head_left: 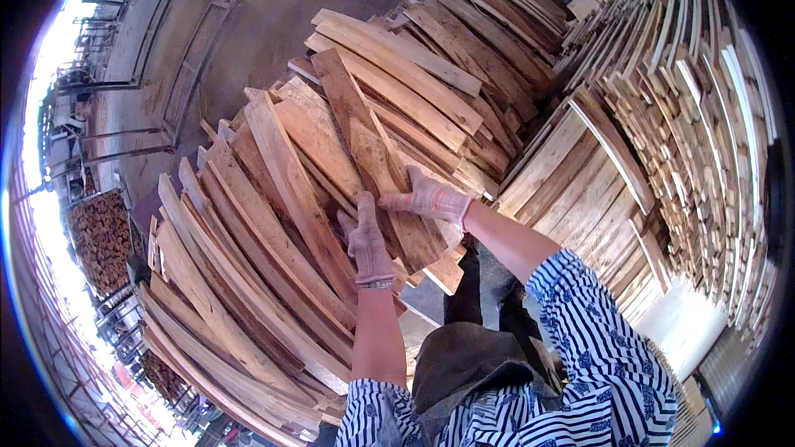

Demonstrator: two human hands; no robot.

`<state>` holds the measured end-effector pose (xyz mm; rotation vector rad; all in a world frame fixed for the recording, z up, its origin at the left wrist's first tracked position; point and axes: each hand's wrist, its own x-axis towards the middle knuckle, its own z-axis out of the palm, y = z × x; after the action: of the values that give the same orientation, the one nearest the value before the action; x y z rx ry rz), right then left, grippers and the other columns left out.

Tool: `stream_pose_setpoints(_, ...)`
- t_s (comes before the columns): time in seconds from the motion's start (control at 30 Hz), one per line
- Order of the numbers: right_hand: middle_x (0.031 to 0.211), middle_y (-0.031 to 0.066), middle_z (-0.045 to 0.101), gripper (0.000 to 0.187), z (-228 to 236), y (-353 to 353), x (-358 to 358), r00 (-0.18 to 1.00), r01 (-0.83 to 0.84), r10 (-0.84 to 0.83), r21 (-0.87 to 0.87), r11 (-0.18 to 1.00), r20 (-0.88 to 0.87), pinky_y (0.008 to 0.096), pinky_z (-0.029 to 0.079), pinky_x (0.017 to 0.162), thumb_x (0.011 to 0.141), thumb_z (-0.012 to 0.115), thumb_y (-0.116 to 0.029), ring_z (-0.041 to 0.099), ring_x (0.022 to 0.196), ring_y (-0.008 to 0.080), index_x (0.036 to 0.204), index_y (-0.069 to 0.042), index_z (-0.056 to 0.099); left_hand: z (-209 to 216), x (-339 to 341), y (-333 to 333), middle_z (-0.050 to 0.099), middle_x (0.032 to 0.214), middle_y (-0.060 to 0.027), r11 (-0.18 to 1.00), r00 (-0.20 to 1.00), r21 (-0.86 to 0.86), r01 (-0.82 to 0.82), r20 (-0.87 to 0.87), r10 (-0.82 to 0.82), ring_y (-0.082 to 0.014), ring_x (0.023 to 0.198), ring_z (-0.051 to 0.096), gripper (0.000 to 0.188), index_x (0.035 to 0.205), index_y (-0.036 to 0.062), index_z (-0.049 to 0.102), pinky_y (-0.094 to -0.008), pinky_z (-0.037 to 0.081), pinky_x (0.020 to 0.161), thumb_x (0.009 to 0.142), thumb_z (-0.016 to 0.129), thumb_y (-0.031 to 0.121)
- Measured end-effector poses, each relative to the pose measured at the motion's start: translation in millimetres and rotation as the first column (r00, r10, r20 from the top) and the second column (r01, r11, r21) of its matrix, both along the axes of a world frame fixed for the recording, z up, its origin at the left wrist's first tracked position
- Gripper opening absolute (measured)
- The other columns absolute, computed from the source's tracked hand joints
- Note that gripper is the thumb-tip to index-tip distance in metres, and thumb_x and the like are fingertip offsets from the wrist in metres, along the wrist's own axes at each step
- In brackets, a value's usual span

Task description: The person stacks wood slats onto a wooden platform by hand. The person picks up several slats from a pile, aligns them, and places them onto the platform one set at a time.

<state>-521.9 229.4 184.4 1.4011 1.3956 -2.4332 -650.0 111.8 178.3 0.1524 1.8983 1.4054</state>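
Note:
My two hands, both in pale knitted gloves, are at the near end of a rough brown plank [406, 233] on top of the stack. My right hand [437, 199] grips its right edge, with the thumb laid across the upper face. On the opposite edge, my left hand [369, 247] is closed, its thumb pointing forward; its other fingers are partly hidden. A narrower, darker plank [341, 87] reaches away beyond the held one, and their overlap hides where one passes under the other. Many loose boards [257, 223] fan out beneath and to the left.
More planks [397, 74] are heaped ahead. At right stands a tall stack of boards [679, 132], beside a surface of flat planks [571, 174]. A dark apron [468, 364] hangs at my front. Metal frames [178, 58] stand on the floor at far left.

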Motion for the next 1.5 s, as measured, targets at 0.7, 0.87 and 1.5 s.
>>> stream_pose_setpoints(0.7,0.145,0.0176,0.050,0.099,108,-92,188,0.990,0.139,-0.138,0.054,0.989,-0.019,0.0351,0.032,0.115,0.083,0.077,-0.051,0.044,0.137,0.0236,0.154,-0.001,0.028,141,126,-104,0.067,0.103,-0.0088,0.956,0.782,-0.120,0.267,0.607,-0.142,-0.0210,0.091,0.067,0.034,0.118,-0.0005,0.061,-0.0342,0.058,0.079,0.090,0.069,0.018)
stream_pose_setpoints(0.87,0.146,0.0201,0.048,0.113,141,-121,242,0.965,0.262,-0.241,0.268,0.927,-0.107,0.0367,0.032,0.117,0.074,0.089,-0.039,0.042,0.138,0.0265,0.155,0.003,0.022,123,165,-108,0.066,0.101,-0.0083,0.940,0.744,-0.004,0.342,0.612,-0.268,-0.0220,0.088,0.068,0.044,0.127,-0.0013,0.055,-0.0329,0.060,0.073,0.086,0.069,0.010)
stream_pose_setpoints(1.5,0.140,0.0195,0.051,0.100,163,-230,476,0.714,0.413,-0.699,0.829,0.378,-0.037,0.0407,0.046,0.105,0.071,0.090,-0.024,0.052,0.128,0.0287,0.149,-0.001,0.030,179,408,-22,0.058,0.127,-0.0077,0.152,0.036,0.347,0.925,0.317,-0.948,-0.0208,0.117,0.059,0.085,0.147,0.0121,0.032,-0.0356,0.056,0.095,0.076,0.074,-0.010)
